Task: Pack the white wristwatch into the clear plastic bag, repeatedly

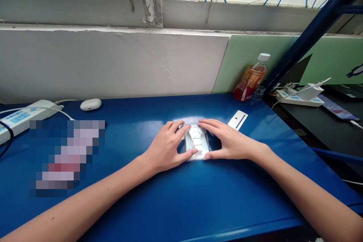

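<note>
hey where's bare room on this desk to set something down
The widest bare patch of blue desk lies between the forearms, in front of the plastic packet. Another runs along the back between the white case and bottle. It's crowded at left around the power strip and pixelated patch, and centrally around the packet, left hand and right hand.

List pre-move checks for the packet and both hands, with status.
1. Clear plastic packet with white contents between both hands: ok.
2. Bare left hand at packet's left side, bare right hand at its right: ok.
3. Firm grip by the fingers: cannot tell.
4. Packet sealed: cannot tell.
5. White rectangular card with dark stripe fully visible: not ok, partly behind right hand.
</note>
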{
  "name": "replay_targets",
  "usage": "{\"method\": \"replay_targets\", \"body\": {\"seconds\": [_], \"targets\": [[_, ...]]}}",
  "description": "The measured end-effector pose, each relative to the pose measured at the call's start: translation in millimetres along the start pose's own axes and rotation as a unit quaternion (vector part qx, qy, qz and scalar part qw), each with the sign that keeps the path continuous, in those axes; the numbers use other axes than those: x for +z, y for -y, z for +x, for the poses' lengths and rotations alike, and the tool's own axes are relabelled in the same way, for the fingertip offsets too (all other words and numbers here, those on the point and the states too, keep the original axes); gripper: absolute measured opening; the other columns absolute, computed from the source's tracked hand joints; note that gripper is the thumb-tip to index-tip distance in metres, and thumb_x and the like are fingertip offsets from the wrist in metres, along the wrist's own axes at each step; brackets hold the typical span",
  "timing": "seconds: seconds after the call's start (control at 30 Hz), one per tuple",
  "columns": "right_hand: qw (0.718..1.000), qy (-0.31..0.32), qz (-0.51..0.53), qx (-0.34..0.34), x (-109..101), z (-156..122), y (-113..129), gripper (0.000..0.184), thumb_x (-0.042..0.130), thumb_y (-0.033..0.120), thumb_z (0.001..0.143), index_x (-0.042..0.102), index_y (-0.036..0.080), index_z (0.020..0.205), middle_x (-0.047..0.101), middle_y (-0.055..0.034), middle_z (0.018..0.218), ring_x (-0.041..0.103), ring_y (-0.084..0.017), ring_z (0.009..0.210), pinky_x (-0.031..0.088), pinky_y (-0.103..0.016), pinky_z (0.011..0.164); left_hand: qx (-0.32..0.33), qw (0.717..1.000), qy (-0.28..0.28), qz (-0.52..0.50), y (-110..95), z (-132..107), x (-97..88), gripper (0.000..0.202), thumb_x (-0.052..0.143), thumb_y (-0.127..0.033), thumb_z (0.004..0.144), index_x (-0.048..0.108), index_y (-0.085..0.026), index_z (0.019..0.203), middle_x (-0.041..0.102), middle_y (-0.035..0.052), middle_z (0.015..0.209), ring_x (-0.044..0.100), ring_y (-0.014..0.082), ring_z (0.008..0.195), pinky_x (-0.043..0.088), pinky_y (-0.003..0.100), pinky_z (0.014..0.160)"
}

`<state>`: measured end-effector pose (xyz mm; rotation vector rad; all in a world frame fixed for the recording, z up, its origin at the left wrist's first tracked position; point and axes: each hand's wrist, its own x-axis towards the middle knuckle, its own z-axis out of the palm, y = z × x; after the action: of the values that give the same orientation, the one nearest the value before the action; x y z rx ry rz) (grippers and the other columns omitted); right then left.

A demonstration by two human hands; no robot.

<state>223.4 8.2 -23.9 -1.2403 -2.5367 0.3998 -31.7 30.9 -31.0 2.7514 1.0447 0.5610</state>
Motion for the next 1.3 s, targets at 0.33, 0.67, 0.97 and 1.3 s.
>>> {"method": "replay_targets", "body": {"seconds": [0.33,0.67,0.97,1.3], "targets": [[0.999,0.016,0.021,0.037,1,1,1,0.102,0.072,0.066,0.071,0.038,0.01,0.15,0.041,-0.0216,0.154,0.03,-0.039,0.145,0.034,-0.055,0.116,0.042,0.996,0.075,-0.02,14,2,-1.7,0.093,0.06,-0.071,0.081,0.037,-0.009,0.145,0.044,0.0235,0.147,0.041,0.0402,0.135,0.036,0.053,0.11],[0.998,0.03,0.019,0.048,0,-1,-1,0.103,0.07,0.066,0.074,0.034,0.011,0.152,0.036,-0.0211,0.156,0.026,-0.039,0.147,0.033,-0.056,0.116,0.026,0.997,0.073,-0.022,13,1,-1.3,0.092,0.061,-0.069,0.08,0.039,-0.008,0.145,0.045,0.0227,0.147,0.041,0.0388,0.137,0.036,0.051,0.112],[0.998,0.039,0.002,0.053,-7,-2,-3,0.104,0.07,0.068,0.073,0.034,0.01,0.152,0.034,-0.022,0.157,0.026,-0.039,0.147,0.034,-0.055,0.116,0.022,0.997,0.068,-0.038,12,0,-0.5,0.099,0.062,-0.073,0.077,0.033,-0.011,0.149,0.042,0.0222,0.15,0.04,0.0401,0.137,0.036,0.053,0.111],[0.997,0.069,0.002,0.045,-9,-5,-9,0.115,0.066,0.074,0.072,0.022,0.009,0.156,0.025,-0.0216,0.161,0.023,-0.038,0.148,0.03,-0.053,0.118,0.034,0.997,0.057,-0.043,11,1,-0.7,0.087,0.064,-0.061,0.08,0.038,-0.009,0.145,0.046,0.0221,0.147,0.042,0.0388,0.136,0.035,0.052,0.112]]}}
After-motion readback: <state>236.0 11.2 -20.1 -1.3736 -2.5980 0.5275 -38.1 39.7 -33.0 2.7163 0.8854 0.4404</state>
